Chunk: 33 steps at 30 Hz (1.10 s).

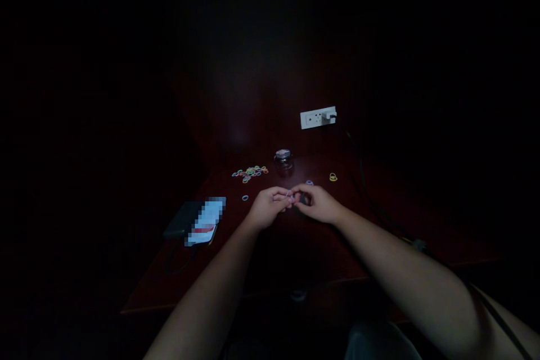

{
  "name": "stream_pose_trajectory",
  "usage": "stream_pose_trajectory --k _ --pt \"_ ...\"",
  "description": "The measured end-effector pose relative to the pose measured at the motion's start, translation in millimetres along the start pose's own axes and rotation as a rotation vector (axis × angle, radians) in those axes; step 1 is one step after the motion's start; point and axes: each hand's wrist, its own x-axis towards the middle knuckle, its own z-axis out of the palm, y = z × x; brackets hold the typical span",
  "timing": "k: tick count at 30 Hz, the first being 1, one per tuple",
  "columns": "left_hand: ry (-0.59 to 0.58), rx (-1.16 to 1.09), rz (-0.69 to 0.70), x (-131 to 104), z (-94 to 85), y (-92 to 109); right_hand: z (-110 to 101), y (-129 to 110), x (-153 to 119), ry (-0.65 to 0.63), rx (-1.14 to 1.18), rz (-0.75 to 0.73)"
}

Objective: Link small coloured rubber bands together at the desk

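- Left hand (pixel 267 206) appears pinched on a thin, pale, ring-like band (pixel 288 193), held above the dark red-brown surface (pixel 270 259).
- Right hand (pixel 320 203) meets it, fingers curled; its grip is too dim to tell.
- Step, seemingly: working the band between fingertips.
- Next move calls for fine, steady fingertip control.

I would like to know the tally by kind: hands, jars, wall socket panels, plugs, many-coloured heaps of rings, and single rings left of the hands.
Left hand and right hand: 2
Jar: 1
Wall socket panel: 1
Plug: 1
Many-coloured heap of rings: 1
Single pale ring: 1
Total: 7, with the heap counted as one.
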Motion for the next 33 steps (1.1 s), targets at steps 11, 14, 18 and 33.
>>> stream_pose_trajectory --k 11,14,18,33 --pt "-0.035 0.075 -0.02 -19 4.6 -15 13 3 -2 -0.109 0.293 0.236" --pt "-0.009 0.087 -0.029 -19 5.8 -14 12 5 -3 -0.101 0.324 0.273" --pt "0.047 0.103 -0.038 -19 7.1 -11 14 8 -2 -0.066 0.311 0.307" --pt "0.097 0.158 0.001 -16 4.7 -21 19 9 -1 0.06 0.247 0.326"
